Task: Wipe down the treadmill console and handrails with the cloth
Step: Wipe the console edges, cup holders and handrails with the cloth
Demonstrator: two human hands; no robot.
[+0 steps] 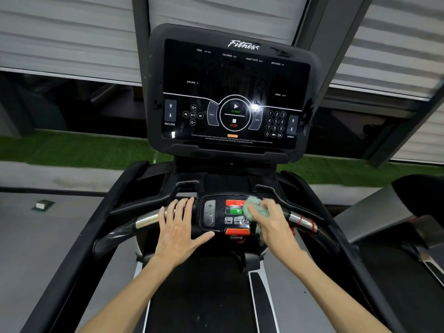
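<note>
Up on the treadmill (199, 296) we go, looking straight down the deck. Big dark console (235, 92) ahead, no readings lit, a glare spot near its start symbol. Whether the machine has power I can't tell.

Below it sit the handrails: the left handrail (146, 219) and the right handrail (302, 221), both chrome-sleeved, with the small control panel (216, 217) between them.

Left hand (179, 227) lies flat on the bar just left of that panel, fingers spread, thumb stretched toward the panel's lower edge, bracing and holding nothing. Right hand (271, 219), blurred, has its fingers curled round the green cloth (254, 207) and presses it on the panel's right side.

Now the danger! The cloth touches the edges of the red button (234, 203) and the green button (236, 211). A hard press on the green one could start the belt underfoot, if the machine is live. Lower down, the orange safety key (237, 231) sits just beside the cloth's trailing edge, and a careless swipe could snag and pull it out. The red cord (310, 223) on the right rail could catch the cloth too.
</note>
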